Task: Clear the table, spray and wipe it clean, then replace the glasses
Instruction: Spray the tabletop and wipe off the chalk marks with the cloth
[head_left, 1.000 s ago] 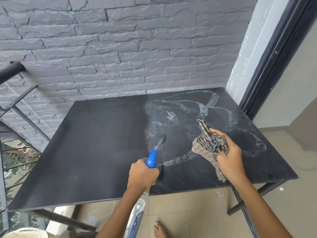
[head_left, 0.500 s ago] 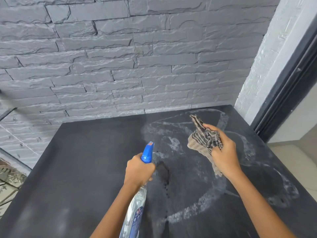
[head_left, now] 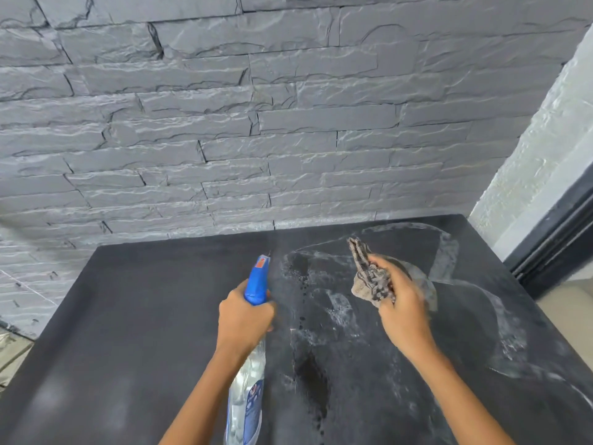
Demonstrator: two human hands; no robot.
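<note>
The dark table (head_left: 134, 316) fills the lower half of the view, with whitish wipe streaks and dark wet drops on its right half. My left hand (head_left: 244, 319) grips a clear spray bottle (head_left: 245, 393) by its blue trigger head (head_left: 256, 281), nozzle aimed at the far middle of the table. My right hand (head_left: 401, 303) holds a bunched striped cloth (head_left: 369, 277) just above the wet patch at the right. No glasses are in view.
A grey stone-brick wall (head_left: 256, 123) stands right behind the table. A white wall edge (head_left: 539, 155) and a dark door frame (head_left: 558, 239) rise at the right. A strip of floor shows at the lower left.
The view has moved closer and tilted up, so the table's front edge and floor are out of sight. Both hands have shifted toward the far side. More dark drops lie along the middle.
</note>
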